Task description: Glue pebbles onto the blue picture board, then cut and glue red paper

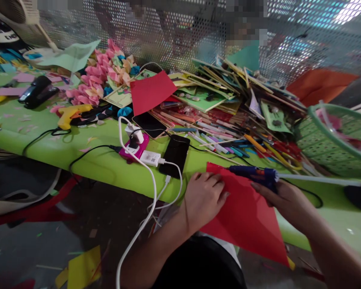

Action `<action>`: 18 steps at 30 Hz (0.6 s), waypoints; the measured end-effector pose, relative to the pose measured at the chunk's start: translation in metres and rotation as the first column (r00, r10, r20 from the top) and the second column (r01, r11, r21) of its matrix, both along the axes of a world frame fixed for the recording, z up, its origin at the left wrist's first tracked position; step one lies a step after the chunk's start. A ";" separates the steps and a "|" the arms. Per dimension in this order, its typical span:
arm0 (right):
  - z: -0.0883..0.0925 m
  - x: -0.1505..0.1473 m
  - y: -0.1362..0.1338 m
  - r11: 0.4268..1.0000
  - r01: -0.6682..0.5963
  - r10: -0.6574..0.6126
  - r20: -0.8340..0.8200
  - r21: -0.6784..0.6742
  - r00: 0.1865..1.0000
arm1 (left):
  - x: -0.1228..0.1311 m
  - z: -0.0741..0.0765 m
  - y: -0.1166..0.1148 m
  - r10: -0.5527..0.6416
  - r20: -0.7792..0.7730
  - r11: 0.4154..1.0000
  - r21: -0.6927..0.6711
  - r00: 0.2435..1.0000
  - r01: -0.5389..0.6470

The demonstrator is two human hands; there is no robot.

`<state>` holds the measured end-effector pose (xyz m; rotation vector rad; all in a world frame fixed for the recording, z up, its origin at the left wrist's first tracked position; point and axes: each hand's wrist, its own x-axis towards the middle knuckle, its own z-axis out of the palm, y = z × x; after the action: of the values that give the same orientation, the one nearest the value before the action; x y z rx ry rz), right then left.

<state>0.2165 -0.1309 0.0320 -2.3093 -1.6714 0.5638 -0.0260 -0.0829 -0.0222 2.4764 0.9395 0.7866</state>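
Note:
A large red sheet (243,212) lies across the front edge of the green table (108,168), its lower part hanging over. My left hand (205,196) rests on the sheet's left side, fingers bent and close together, pressing on it. In my right hand (279,196) is a dark blue glue gun (255,173), its nozzle pointing left over the sheet's top edge. A long white glue stick (321,179) sticks out of its back. Just left of my left hand is a black phone (175,155).
A pink power socket (135,147) with white cables stands left of the phone. Behind are scattered pens (216,138), stacked cards (198,96) and pink paper flowers (100,68). A yellow glue gun (70,114) and black stapler (37,92) lie left; a green basket (327,140) stands right.

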 end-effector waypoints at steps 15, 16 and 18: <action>0.001 0.011 -0.010 0.996 0.069 -0.065 0.074 -0.057 0.995 | 0.000 0.002 0.000 -0.010 -0.006 1.000 -0.023 1.000 0.010; 0.001 0.011 -0.010 0.995 0.072 -0.068 0.070 -0.063 0.995 | 0.000 0.002 0.000 -0.008 -0.005 1.000 -0.024 1.000 0.008; 0.003 0.007 -0.008 0.996 0.057 -0.053 0.050 -0.064 0.997 | 0.000 0.002 0.000 -0.003 -0.003 1.000 -0.021 1.000 0.003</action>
<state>0.2231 -0.1389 0.0346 -2.4256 -1.6281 0.5637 -0.0257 -0.0830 -0.0199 2.4615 0.9402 0.7679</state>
